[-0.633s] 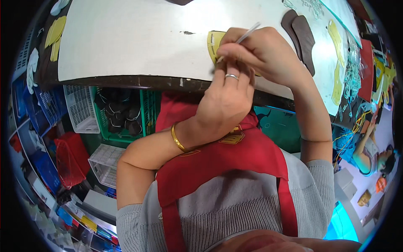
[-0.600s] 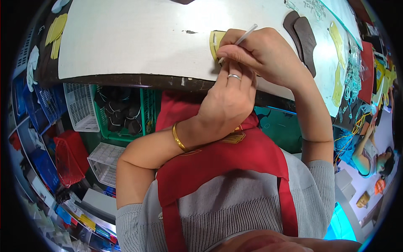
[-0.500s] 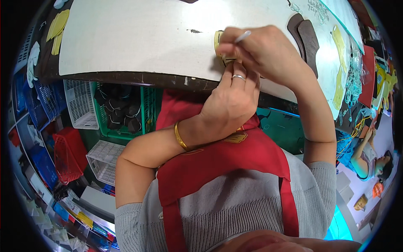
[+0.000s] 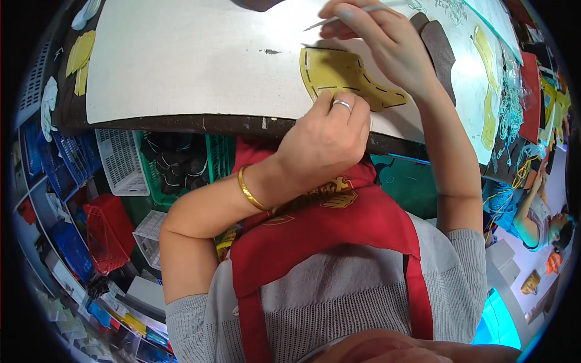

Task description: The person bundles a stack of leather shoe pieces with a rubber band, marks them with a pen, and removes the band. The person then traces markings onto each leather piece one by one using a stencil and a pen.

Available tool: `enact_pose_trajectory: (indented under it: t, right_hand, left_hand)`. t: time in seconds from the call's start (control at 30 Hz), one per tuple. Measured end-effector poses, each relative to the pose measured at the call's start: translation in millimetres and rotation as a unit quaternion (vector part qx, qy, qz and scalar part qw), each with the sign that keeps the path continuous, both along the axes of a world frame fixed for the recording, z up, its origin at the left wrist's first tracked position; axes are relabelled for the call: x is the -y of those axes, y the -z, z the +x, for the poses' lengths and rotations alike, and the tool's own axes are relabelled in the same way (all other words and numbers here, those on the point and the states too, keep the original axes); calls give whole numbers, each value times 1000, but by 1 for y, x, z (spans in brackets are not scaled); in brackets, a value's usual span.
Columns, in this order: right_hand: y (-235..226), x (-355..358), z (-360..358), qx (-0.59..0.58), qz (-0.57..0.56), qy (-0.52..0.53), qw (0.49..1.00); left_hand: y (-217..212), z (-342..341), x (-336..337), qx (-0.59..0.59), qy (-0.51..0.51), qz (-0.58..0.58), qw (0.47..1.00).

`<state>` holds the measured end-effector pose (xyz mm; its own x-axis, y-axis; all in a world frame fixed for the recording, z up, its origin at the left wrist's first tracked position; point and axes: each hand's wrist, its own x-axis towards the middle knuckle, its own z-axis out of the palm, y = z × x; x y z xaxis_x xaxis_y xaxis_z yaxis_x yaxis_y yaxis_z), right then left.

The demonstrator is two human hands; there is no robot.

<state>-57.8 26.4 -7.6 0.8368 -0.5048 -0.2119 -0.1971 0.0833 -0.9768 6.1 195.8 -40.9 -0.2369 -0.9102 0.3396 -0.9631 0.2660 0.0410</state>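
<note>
A yellow cut-out pattern piece with dark stitch marks lies flat on the white worktable, close to its near edge. My left hand, with a ring and a gold bangle, presses its fingertips onto the piece's near edge. My right hand hovers over the piece's far side and holds a thin silver pen whose tip points left, just above the table.
Dark brown shoe-shaped pieces and long yellow strips lie at the right of the table. More yellow pieces rest at the far left edge. Green, white and red baskets stand under the table. Another person sits at right.
My right hand has lifted away from the yellow piece with the pen, uncovering most of it. My left hand still presses the piece's near edge.
</note>
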Motion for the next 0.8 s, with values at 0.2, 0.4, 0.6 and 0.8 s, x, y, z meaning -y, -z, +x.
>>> enact_pose_trajectory:
  t: [0.2, 0.4, 0.6, 0.8]
  right_hand:
    - [-14, -2, 18, -92, -50, -43, 994]
    - [28, 6, 15, -10, -121, -34, 992]
    - [18, 6, -15, 43, -264, -87, 960]
    - [5, -3, -22, -23, -337, -177, 924]
  left_hand:
    - [-7, 17, 5, 1, 93, 54, 994]
    - [-7, 20, 11, -21, 113, 43, 992]
    - [-7, 2, 2, 41, 61, 36, 997]
    - [9, -14, -1, 16, -21, 11, 1000]
